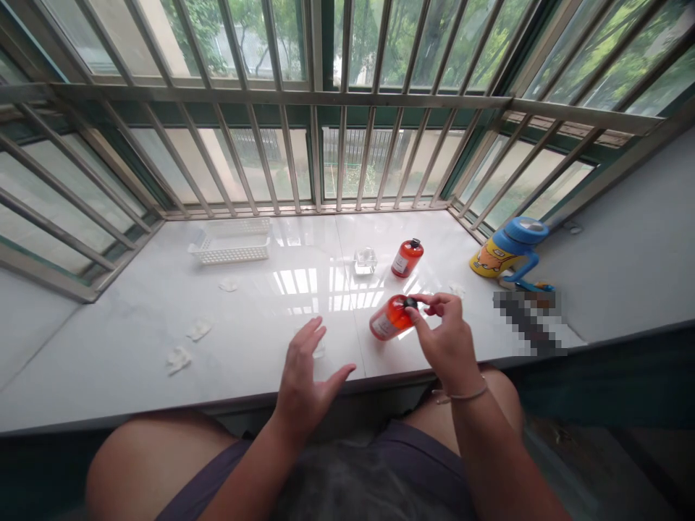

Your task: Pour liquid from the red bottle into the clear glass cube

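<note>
Fingers [428, 307] pinching cap, orange bottle [386, 320] tilted

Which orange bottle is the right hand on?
The nearer bottle, tilted by the front edge; the right hand grips its black cap. The other bottle stands untouched farther back, beside the clear cup.

The bottle [388, 320] is small and clear, filled with orange-red liquid, with a white label [382, 328] low on its side and a black cap [411, 302]. It leans steeply, base down to the left and cap up to the right, near the front edge of the white tabletop [163, 311]. The right hand [448, 336] pinches the cap with its fingertips. Whether the base rests on the tabletop cannot be told.
</note>
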